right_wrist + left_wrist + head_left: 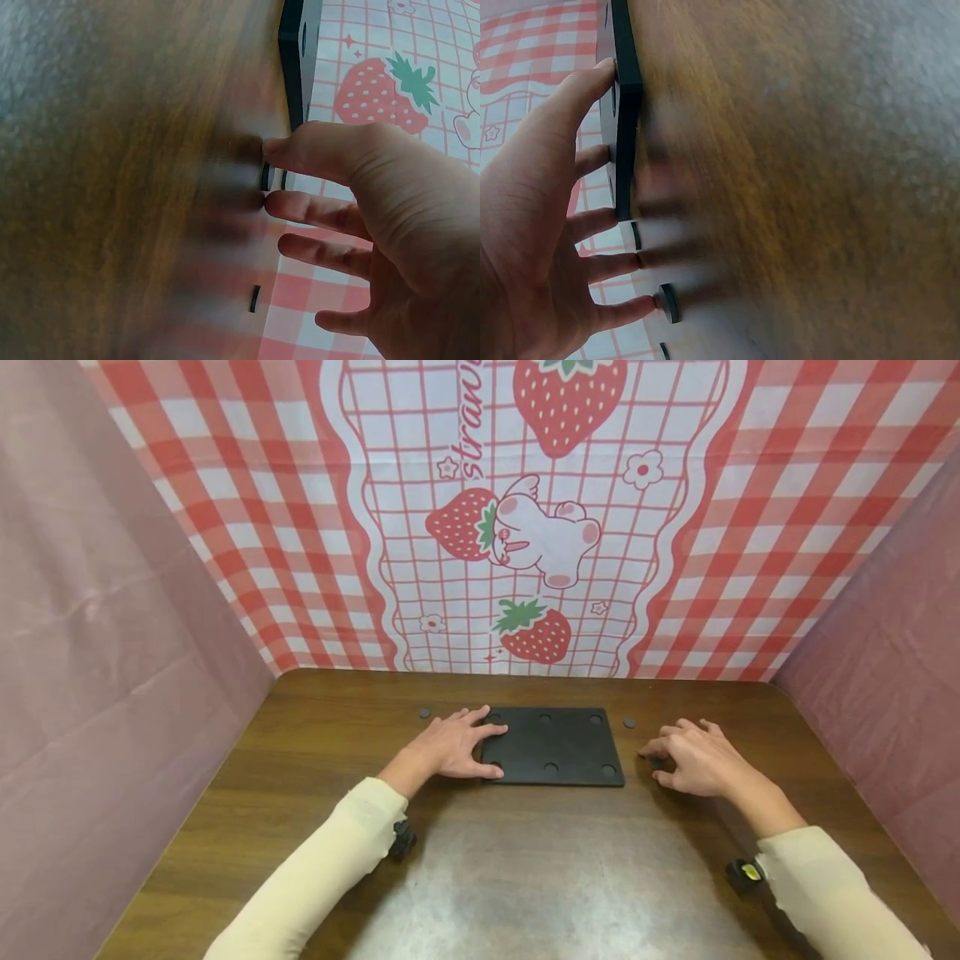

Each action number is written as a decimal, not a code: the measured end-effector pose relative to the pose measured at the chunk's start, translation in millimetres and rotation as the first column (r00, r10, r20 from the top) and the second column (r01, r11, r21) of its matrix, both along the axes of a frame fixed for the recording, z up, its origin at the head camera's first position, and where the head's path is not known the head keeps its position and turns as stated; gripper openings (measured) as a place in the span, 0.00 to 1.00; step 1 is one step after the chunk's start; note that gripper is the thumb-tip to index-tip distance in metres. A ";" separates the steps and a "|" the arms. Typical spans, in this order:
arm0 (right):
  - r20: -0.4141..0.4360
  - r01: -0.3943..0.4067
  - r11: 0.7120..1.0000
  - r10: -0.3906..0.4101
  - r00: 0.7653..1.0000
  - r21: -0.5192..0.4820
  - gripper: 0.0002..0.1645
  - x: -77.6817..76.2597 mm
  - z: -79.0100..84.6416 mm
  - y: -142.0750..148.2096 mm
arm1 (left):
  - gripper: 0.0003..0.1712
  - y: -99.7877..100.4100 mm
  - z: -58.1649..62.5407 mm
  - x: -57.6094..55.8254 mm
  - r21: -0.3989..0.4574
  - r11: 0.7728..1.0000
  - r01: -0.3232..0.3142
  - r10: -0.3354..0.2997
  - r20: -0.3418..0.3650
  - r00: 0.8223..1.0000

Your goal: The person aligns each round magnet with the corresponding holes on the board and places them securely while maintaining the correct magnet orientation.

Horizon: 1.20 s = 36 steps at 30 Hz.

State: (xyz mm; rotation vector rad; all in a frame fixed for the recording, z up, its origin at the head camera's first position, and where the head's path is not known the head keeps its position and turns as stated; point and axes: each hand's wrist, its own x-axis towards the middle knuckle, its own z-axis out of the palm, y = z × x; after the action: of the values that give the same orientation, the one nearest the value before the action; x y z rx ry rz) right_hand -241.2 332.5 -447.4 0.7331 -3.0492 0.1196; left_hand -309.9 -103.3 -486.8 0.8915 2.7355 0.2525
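A flat black rectangular board [555, 745] with several round recesses lies on the wooden table. My left hand [454, 745] rests on its left end with fingers spread; the thumb [600, 75] touches the near corner. The little finger reaches the table close to a small black disc [669, 303]. To the right of the board, my right hand [697, 760] is down at the table. Its thumb and index fingertip pinch the edges of another small black disc [266, 176], mostly covered by the fingers in the head view.
Small dark discs lie behind the left hand [423, 712] and just right of the board [628, 723]. Another disc [255, 298] sits near the right hand's outer fingers. A strawberry-print checked cloth [540, 527] hangs at the back, with pink cloth [135, 652] along both sides.
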 end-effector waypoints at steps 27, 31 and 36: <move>-0.031 -0.019 1.000 0.020 0.999 0.019 0.10 -3.9 1.8 -2.6 | 0.49 9.7 30.4 21.2 -0.053 0.998 -0.036 0.038 0.021 0.999; -0.033 -0.020 1.000 0.021 0.999 0.016 0.08 -4.4 1.9 -2.2 | 0.49 9.8 30.6 20.9 -0.050 0.998 -0.035 0.036 0.018 0.999; -0.041 -0.021 1.000 0.021 0.999 0.012 0.08 -5.0 2.0 -2.0 | 0.49 9.8 32.0 21.5 -0.044 0.998 -0.035 0.035 0.018 0.999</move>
State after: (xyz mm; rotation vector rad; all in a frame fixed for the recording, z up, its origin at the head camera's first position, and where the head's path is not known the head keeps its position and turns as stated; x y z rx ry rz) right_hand -246.1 330.5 -445.5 0.7584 -3.0066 0.0858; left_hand -288.3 -93.4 -454.8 0.8263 2.7304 0.2065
